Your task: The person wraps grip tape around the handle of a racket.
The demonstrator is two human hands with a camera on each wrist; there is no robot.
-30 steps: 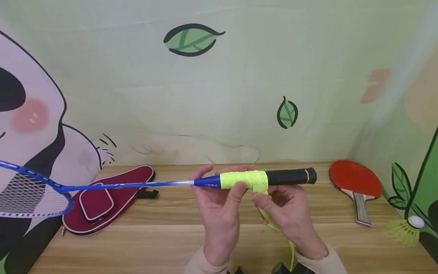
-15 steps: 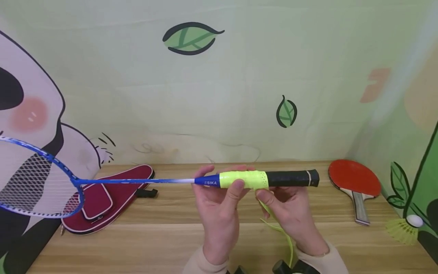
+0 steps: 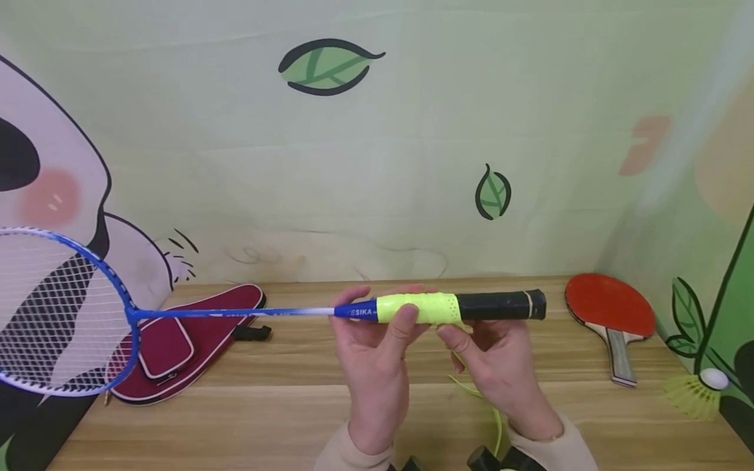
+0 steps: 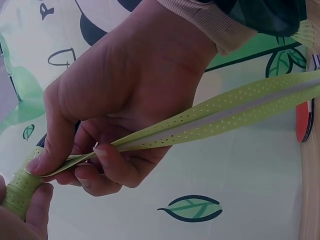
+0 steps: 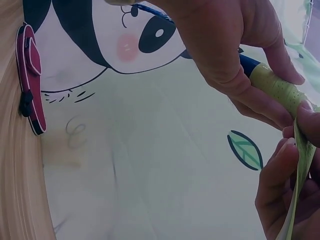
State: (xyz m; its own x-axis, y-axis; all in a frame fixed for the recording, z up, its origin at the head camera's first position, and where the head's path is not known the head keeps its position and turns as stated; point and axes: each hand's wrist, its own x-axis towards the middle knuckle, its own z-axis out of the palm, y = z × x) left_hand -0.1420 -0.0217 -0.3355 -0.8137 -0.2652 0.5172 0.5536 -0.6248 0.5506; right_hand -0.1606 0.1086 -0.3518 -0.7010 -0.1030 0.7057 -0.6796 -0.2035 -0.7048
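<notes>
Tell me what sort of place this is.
Probably an indoor workspace, perhaps staged: a wooden table bearing a red paddle, with a printed cartoon backdrop behind.

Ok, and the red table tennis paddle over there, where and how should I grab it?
Probably best to take the paddle by its handle, coming from your near side: the handle points back toward you and is much narrower than the red blade. Bear a little left, since the shuttlecock sits to its right.
</notes>
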